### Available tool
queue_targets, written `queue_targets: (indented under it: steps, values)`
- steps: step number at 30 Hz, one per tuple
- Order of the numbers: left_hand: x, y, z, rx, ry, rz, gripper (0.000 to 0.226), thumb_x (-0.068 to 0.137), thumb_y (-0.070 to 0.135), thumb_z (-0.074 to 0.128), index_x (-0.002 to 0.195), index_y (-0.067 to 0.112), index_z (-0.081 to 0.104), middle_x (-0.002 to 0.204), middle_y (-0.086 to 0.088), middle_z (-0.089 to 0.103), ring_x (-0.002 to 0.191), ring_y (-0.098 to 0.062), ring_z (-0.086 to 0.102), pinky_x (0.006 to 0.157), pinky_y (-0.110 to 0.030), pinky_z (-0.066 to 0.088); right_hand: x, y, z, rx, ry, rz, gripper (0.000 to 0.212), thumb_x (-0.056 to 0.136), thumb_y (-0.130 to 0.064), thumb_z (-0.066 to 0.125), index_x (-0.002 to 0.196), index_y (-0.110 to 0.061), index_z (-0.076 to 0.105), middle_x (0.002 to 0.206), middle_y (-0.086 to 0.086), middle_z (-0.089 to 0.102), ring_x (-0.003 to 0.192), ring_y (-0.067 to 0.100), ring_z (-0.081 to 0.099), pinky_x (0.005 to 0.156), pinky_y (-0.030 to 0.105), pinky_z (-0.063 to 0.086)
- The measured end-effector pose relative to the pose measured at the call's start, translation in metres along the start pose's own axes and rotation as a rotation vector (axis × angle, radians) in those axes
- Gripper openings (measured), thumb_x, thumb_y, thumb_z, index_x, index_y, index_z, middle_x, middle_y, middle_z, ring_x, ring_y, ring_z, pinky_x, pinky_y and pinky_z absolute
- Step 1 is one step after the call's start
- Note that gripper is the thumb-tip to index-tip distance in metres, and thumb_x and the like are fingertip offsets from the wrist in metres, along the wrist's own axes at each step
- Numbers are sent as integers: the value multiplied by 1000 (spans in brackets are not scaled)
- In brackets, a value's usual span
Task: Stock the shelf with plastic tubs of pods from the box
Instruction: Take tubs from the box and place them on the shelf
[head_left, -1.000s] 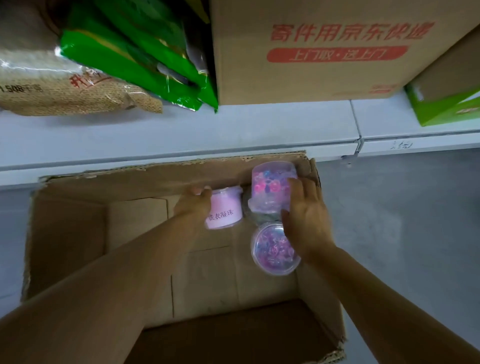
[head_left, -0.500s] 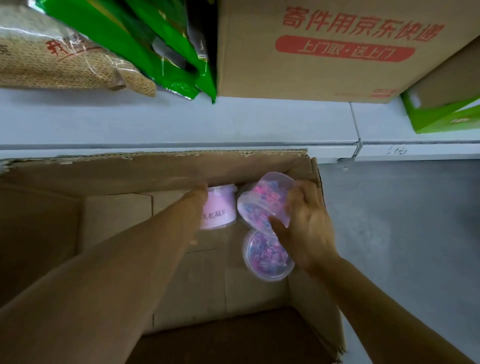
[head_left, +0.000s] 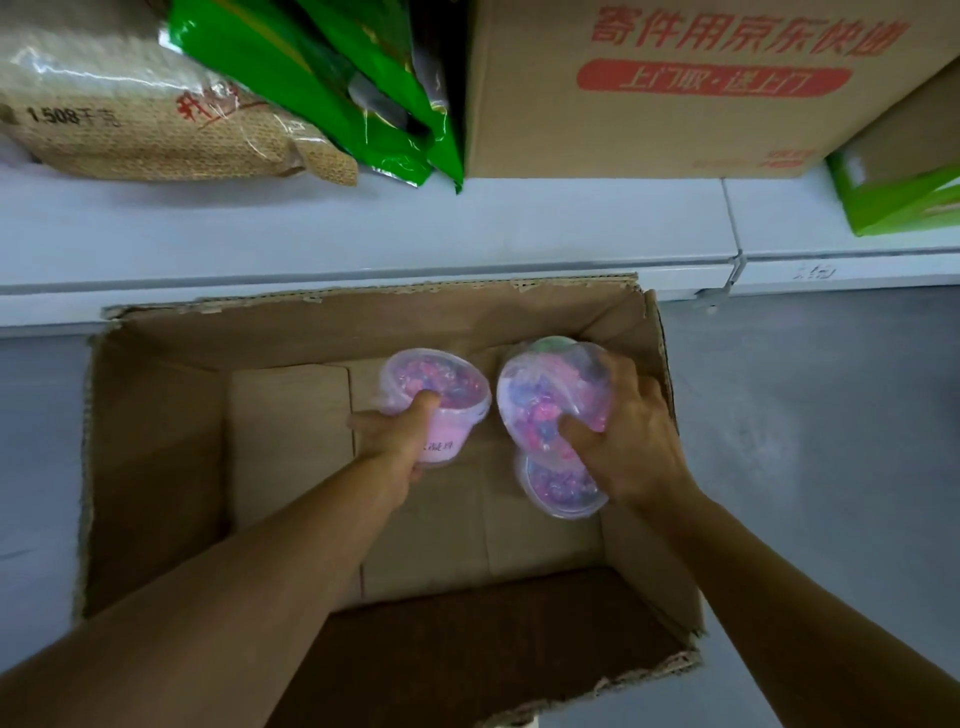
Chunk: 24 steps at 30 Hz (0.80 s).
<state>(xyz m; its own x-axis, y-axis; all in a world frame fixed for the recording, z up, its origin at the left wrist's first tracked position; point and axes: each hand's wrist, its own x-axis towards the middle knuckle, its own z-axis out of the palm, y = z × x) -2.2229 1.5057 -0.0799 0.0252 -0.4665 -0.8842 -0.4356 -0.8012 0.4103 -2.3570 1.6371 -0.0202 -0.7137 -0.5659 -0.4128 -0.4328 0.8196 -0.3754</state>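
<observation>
My left hand (head_left: 402, 441) grips one tub (head_left: 434, 397) and my right hand (head_left: 631, 441) clasps another tub (head_left: 550, 395), both low inside the box (head_left: 156, 467). The shelf (head_left: 363, 239) lies straight ahead and above (a third tub (head_left: 558, 488) waits under my right).

Left hand (head_left: 397, 441): grips a pink-labelled tub (head_left: 441, 400), frame centre.
Right hand (head_left: 628, 441): grips a tilted clear tub (head_left: 550, 395).
Third tub (head_left: 558, 491): lies below it, inside the open box (head_left: 156, 467).
Shelf (head_left: 363, 234): across upper frame.
</observation>
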Motion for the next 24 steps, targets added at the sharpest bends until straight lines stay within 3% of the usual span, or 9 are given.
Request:
queue_targets:
  steps: [4, 8, 10, 12, 14, 16, 18, 21, 24]
  values:
    - [-39, 10, -37, 13, 44, 72, 63, 77, 36, 71, 122, 15, 32, 112, -10, 53, 94, -24, 58, 83, -42, 53, -21, -22, -23, 184, -76, 180, 64, 85, -48, 58, 136, -18, 35, 128, 10, 49, 113, 29, 51, 89, 40, 50]
    - [-106, 33, -73, -39, 17, 171, 48, 86, 32, 62, 125, 14, 43, 117, -10, 58, 90, -20, 59, 68, -29, 52, -49, -56, -70, 479, -127, 334, 48, 87, -50, 52, 123, -17, 49, 111, 5, 57, 101, 24, 56, 89, 43, 50]
    - [-148, 50, -91, -99, -1, 216, 42, 90, 30, 58, 127, 13, 49, 117, -10, 60, 91, -21, 60, 60, -25, 52, -67, -77, -99, 626, -139, 403, 56, 78, -59, 53, 116, -19, 55, 111, 6, 60, 99, 26, 60, 88, 48, 52]
    - [-191, 69, -111, -165, -13, 240, 38, 90, 31, 58, 125, 18, 52, 118, -8, 61, 99, -22, 60, 71, -31, 54, -83, -97, -129, 744, -148, 449, 63, 71, -63, 56, 117, -19, 58, 113, 8, 62, 98, 28, 62, 86, 49, 53]
    - [-235, 90, -131, -209, -17, 292, 24, 89, 33, 59, 112, 28, 56, 110, -2, 62, 100, -21, 60, 69, -31, 52, -103, -125, -166, 879, -162, 460, 47, 83, -47, 60, 118, -16, 57, 114, 9, 63, 96, 26, 63, 81, 45, 57]
    - [-278, 113, -150, -249, -15, 322, 7, 90, 31, 58, 94, 31, 52, 100, 2, 58, 98, -21, 58, 64, -26, 49, -124, -152, -206, 983, -216, 415, 34, 92, -31, 55, 121, -12, 53, 115, 10, 61, 92, 22, 63, 64, 32, 59]
    - [-319, 136, -171, -303, -5, 338, 12, 91, 31, 57, 91, 27, 46, 101, 0, 55, 100, -22, 55, 64, -25, 46, -145, -179, -244, 1046, -274, 362, 32, 94, -26, 50, 122, -10, 53, 115, 12, 61, 90, 22, 62, 51, 24, 56]
    - [-377, 169, -204, -363, 10, 336, 27, 87, 36, 59, 105, 20, 46, 115, -7, 55, 102, -23, 56, 64, -28, 47, -177, -221, -301, 1027, -312, 309, 26, 93, -31, 50, 110, -13, 59, 116, 16, 62, 100, 28, 62, 73, 35, 55]
    - [-434, 197, -244, -401, 2, 384, 41, 86, 39, 59, 118, 18, 43, 120, -10, 56, 101, -25, 58, 64, -29, 47, -211, -259, -360, 1065, -349, 255, 22, 92, -27, 51, 103, -12, 60, 111, 21, 61, 96, 30, 59, 90, 44, 49]
